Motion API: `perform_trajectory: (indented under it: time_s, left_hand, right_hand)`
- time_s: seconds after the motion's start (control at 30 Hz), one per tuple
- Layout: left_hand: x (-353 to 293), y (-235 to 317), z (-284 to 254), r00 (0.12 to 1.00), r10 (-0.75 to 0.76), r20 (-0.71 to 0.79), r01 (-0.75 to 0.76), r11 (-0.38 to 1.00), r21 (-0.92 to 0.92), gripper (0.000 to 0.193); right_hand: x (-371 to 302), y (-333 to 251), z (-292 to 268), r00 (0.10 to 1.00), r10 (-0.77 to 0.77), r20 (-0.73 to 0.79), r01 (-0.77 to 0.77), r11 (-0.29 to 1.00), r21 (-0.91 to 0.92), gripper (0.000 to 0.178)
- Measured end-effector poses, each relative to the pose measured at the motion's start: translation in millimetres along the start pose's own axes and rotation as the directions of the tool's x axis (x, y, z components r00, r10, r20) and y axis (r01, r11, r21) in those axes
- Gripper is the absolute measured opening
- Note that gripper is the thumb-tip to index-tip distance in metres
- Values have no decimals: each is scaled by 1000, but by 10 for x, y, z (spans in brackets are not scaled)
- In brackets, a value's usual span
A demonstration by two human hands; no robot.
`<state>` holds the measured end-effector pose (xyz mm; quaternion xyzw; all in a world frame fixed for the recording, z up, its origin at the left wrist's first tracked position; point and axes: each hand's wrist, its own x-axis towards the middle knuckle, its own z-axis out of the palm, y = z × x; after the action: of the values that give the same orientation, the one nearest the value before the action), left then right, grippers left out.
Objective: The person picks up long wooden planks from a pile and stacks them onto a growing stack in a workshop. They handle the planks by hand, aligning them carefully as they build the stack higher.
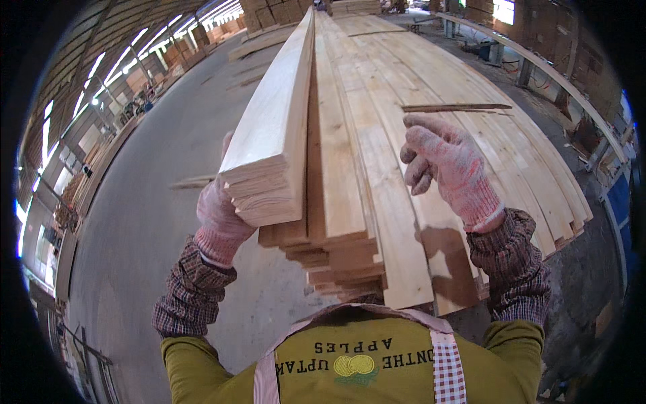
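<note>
A long, pale timber (pixel 262 151) runs away from me along the left edge of a board stack. Its near end shows layered lines; I cannot tell whether it is one piece or several boards together. My left hand (pixel 222 212), in a pinkish-white work glove, grips its left side and underside near that end, some fingers hidden. Over the flat boards (pixel 383 155) hovers my right hand (pixel 447 165), gloved alike, its fingers half curled and apart with nothing visible in them. Just beyond it, a thin dark wood strip (pixel 457 108) lies across the boards.
Below the long timber, uneven board ends (pixel 343 262) jut toward me. Grey concrete floor (pixel 141 222) extends on the left, with loose wood pieces (pixel 192 182) on it. A long rail (pixel 538 60) on supports stands at the right. Stacked lumber (pixel 272 13) rises far ahead.
</note>
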<state>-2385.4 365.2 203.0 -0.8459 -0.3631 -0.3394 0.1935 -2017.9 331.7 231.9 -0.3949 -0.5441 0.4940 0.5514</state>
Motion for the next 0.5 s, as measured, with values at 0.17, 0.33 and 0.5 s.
perform_trajectory:
  time_s: [0.17,0.33,0.5]
  left_hand:
    - [38,221,-600,944,-17,330,19,1000,-4,97]
    - [-48,183,-1003,756,-456,469,618,734,-282,69]
    - [-524,59,-334,662,-718,217,392,84,-916,72]
  right_hand:
    - [-104,73,201,992,-61,-108,53,995,-79,63]
    - [-110,190,273,985,-93,-142,77,990,-116,62]
    - [-106,261,485,995,-55,-79,50,996,-69,68]
